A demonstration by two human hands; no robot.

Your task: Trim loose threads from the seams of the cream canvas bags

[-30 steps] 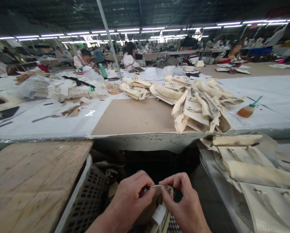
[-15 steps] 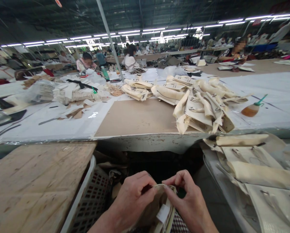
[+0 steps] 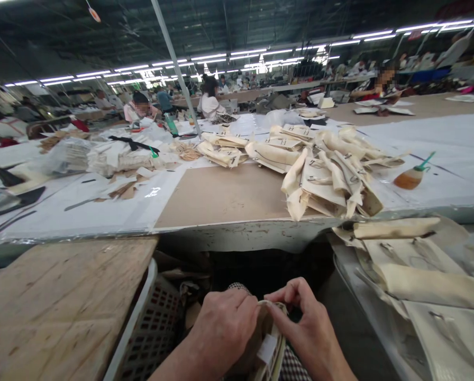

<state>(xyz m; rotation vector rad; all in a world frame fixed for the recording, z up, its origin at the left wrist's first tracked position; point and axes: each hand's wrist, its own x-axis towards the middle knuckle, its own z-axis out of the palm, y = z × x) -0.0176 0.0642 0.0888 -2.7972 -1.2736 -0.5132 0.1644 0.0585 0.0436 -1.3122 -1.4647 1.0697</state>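
Fingers [image 3: 279, 315] of the right hand hold the upper edge of a cream piece [image 3: 264, 324] between thumb and forefinger, as the head view shows. Beside them the left hand [image 3: 227, 320] is curled in at the same edge; its fingertips are hidden, so whether it grips cannot be told. The piece hangs low between the hands, a white label [image 3: 267, 349] inside it, with checked cloth [image 3: 291, 366] showing below.

Close to the left forearm stands a perforated plastic basket [image 3: 133, 317], with a worn wooden board [image 3: 62, 296] left of it. On the right lie more cream pieces with handles [image 3: 423, 286], overlapping one another. Ahead, the front edge of a long table [image 3: 102, 217] runs across above a dark gap. On it are a brown sheet [image 3: 221, 196], a heap of cream pieces [image 3: 320, 174] partly over that sheet, and a bottle of amber liquid [image 3: 408, 179] just right of the heap. Scraps [image 3: 128, 188] and plastic-wrapped bundles [image 3: 68, 153] crowd the left; a slanting post [image 3: 177, 69] rises behind. Co-workers [image 3: 211, 103] sit farther back.

Both forearms rise from the bottom, angled inward; the left hand shows its back, the right its thumb side.
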